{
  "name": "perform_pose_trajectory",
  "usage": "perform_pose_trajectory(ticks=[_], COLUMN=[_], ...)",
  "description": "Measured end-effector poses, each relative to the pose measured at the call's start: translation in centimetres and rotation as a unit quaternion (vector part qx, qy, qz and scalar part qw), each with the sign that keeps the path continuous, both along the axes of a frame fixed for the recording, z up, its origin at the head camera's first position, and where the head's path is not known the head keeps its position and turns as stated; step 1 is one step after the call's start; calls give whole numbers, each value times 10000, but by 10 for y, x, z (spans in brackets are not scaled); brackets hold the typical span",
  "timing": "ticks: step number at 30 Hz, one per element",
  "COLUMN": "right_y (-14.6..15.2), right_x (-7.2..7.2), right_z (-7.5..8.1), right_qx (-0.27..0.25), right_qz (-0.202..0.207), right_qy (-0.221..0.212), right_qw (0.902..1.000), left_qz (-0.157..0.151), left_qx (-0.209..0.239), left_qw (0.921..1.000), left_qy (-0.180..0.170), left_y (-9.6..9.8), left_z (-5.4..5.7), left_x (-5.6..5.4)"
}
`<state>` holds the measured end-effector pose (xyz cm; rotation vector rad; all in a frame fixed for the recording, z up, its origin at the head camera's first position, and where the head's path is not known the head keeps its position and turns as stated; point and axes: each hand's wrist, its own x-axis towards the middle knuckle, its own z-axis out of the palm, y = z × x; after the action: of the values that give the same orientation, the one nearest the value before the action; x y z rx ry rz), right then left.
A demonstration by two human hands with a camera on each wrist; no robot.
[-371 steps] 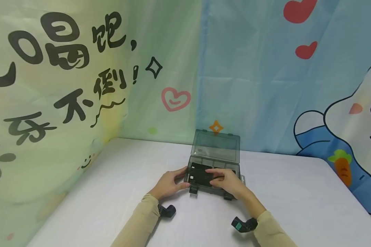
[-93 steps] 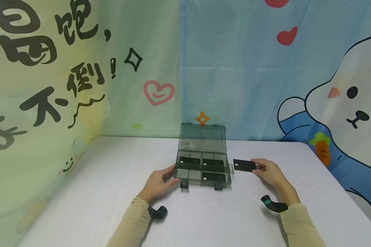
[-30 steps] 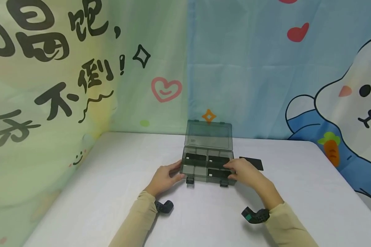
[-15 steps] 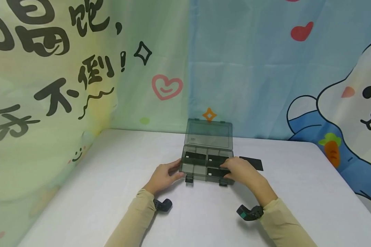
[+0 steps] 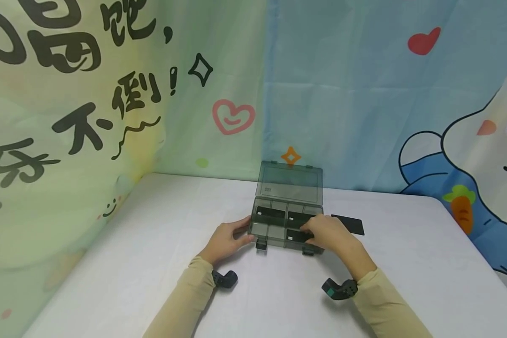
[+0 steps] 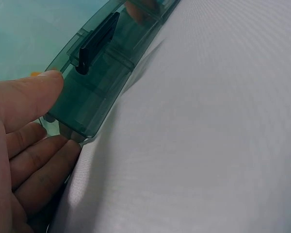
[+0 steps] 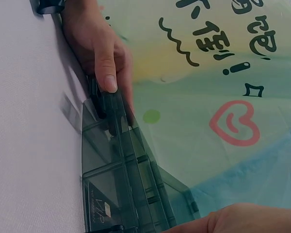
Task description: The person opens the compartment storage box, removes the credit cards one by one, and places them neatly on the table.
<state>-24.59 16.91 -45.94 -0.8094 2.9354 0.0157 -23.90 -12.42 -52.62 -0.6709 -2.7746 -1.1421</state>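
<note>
A translucent dark green compartment box (image 5: 258, 230) lies on the table with its hinged lid (image 5: 290, 185) raised. My left hand (image 5: 227, 242) grips its left side; thumb (image 6: 52, 87) and fingers are bent about the corner in the left wrist view. My right hand (image 5: 331, 234) reaches in at the front right, thumb and fingers over a black card (image 5: 295, 235); I cannot tell if they pinch it. White "VIP" lettering on that card (image 7: 100, 206) shows through the wall in the right wrist view. Two more black cards, back left (image 5: 270, 213) and back right (image 5: 297, 218), are in the box.
Another black card (image 5: 351, 225) lies on the white table (image 5: 173, 206) just right of the box. Two dark latches, left (image 5: 261, 244) and right (image 5: 308, 250), hang at the box's front. A printed curtain (image 5: 342, 94) stands behind. Each wrist wears a small black camera.
About three seconds ago my right hand held a black card beside the box; that card now lies on the table. The hand moved left into the front right compartment. The left hand keeps its grip.
</note>
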Motion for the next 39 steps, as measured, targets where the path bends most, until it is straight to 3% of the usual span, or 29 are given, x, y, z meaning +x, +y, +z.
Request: perform_pose_trajectory(ticks=[17,24,32,39], right_y=[-2,-2,-2,-3], right_x=[-3,-4,-4,0], right_z=[-4,-7,-15,-26], right_qx=[-371,-554,-933,-1298], right_qz=[171,53,-216,-513], right_qy=[218,288,712,1214], right_qw=[9989,9980,9929,9827], left_qz=[75,22,11,-54], left_qx=[49,44,42,21], left_qw=[9999,9999,10000,10000], left_qy=[-114,-96,-80,-6], left_y=[-2,-1,0,1], left_z=[-3,-2,-3,-7], left_x=[0,0,-1,-3])
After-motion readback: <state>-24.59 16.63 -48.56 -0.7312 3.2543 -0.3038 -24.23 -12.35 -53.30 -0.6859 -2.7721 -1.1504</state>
